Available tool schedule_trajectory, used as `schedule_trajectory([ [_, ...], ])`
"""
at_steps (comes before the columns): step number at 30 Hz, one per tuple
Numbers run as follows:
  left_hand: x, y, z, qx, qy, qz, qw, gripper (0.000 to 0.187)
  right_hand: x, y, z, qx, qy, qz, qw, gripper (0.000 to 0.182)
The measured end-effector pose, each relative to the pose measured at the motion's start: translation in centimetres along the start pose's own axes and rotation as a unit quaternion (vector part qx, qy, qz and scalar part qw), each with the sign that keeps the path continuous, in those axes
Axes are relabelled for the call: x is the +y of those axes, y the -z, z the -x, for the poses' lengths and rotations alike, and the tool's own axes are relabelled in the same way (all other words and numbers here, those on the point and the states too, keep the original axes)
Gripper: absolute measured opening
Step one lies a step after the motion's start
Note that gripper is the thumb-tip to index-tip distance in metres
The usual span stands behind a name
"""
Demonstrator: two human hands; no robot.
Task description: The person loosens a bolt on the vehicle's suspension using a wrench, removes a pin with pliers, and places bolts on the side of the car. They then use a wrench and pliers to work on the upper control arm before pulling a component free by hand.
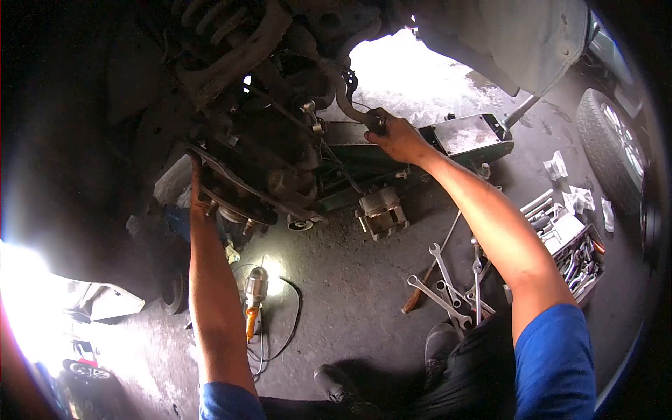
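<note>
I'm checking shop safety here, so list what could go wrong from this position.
1. The right hand grips a curved tool up in the suspension; if it slips, knuckles may hit metal.
2. The brake caliper seems to dangle loose beside the hub that the left hand braces; it could swing or drop.
3. Wrenches and the work light's cord lie by the feet: a trip hazard.

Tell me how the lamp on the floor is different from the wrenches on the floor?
The lamp is lit and glowing, while the wrenches are plain dull metal. The lamp has a cord trailing from it; the wrenches have none. There is one lamp near the left hand's arm, but several wrenches lie in a pile by the right arm. Both rest on the concrete floor, untouched.
</note>
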State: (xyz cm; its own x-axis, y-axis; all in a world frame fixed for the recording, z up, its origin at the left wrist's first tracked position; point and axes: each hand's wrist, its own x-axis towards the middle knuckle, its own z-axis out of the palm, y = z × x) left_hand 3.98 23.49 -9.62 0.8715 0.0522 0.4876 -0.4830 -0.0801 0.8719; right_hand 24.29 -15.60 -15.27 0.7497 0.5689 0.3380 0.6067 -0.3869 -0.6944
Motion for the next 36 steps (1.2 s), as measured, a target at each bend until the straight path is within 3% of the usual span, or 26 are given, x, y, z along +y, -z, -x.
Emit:
schedule_trajectory([
  [2, 0.8, -0.4, -0.1, 0.024, 0.032, -0.007, 0.999, 0.085, 0.1, 0.3, -0.1, -0.009, 0.001, 0.003, 1.0, 0.044],
  [3, 1.4, -1.0, -0.4, 0.101, 0.106, 0.015, 0.989, 0.084, 0.2, 0.4, -0.2, -0.013, -0.002, 0.011, 1.0, 0.045],
  [5, 2.2, -1.8, -0.7, 0.185, 0.174, 0.04, 0.966, 0.081, 0.3, 0.7, -0.2, -0.013, -0.005, 0.028, 1.0, 0.045],
  [10, 4.4, -5.3, 1.3, 0.179, 0.179, 0.076, 0.964, 0.079, -0.1, 2.3, 0.4, -0.056, -0.031, 0.057, 0.996, 0.044],
  [13, 5.4, -7.9, 2.1, 0.194, 0.145, 0.017, 0.97, 0.081, 0.8, 2.7, 0.2, -0.016, 0.007, -0.015, 1.0, 0.044],
  [16, 6.1, -9.4, 1.7, 0.207, 0.162, 0.031, 0.964, 0.084, 2.0, 4.1, -0.3, -0.019, 0.003, -0.039, 0.999, 0.043],
  [19, 7.1, -10.8, 1.7, 0.205, 0.249, 0.073, 0.944, 0.089, 2.6, 4.9, -0.4, 0.006, 0.026, -0.033, 0.999, 0.043],
  [26, 8.8, -19.3, 0.5, 0.408, 0.198, -0.078, 0.888, 0.093, 2.5, 6.1, -0.4, -0.013, 0.031, -0.022, 0.999, 0.045],
  [28, 8.5, -20.1, -0.1, 0.431, 0.181, -0.088, 0.879, 0.091, 2.5, 6.1, -0.4, -0.006, 0.032, -0.021, 0.999, 0.046],
  [31, 9.7, -23.4, -0.6, 0.456, 0.225, -0.087, 0.857, 0.081, 1.8, 6.9, 0.0, -0.021, 0.024, -0.04, 0.999, 0.047],
  [36, 7.9, -24.2, -0.7, 0.411, 0.154, -0.034, 0.898, 0.062, 2.1, 6.5, -0.6, -0.023, 0.013, -0.033, 0.999, 0.05],
])
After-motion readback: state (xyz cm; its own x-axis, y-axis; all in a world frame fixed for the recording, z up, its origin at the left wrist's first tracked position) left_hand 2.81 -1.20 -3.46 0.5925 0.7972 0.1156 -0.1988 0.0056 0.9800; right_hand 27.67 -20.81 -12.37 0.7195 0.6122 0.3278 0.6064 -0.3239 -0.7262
